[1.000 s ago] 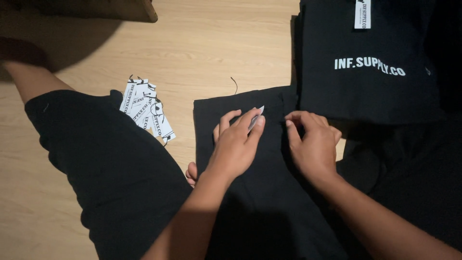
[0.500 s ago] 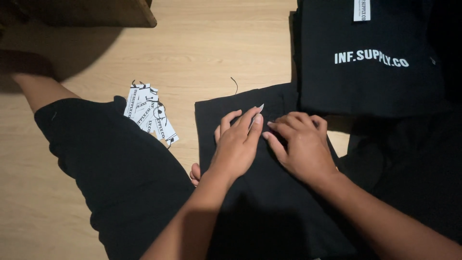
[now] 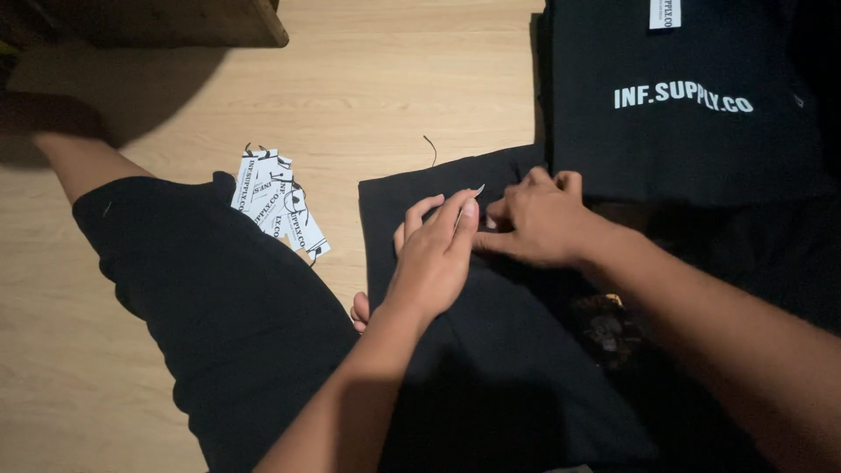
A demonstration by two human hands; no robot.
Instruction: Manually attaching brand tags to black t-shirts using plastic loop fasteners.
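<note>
A folded black garment (image 3: 491, 368) lies on the wooden floor in front of me. My left hand (image 3: 434, 254) rests on its upper part, fingers together, with a small pale tag (image 3: 477, 190) peeking out at the fingertips. My right hand (image 3: 539, 219) is right beside it, fingers curled and pinching the black fabric near the garment's top edge. The two hands touch. What the right fingers pinch is hidden in the dark cloth.
A small pile of white paper hang tags with black strings (image 3: 276, 203) lies on the floor (image 3: 377, 79) to the left. A stack of folded black garments with white lettering (image 3: 683, 96) sits at upper right. My leg in black shorts (image 3: 219, 307) is at left.
My right hand has slid left across the garment until it meets my left hand. The left hand stayed on the fabric with the tag at its fingertips.
</note>
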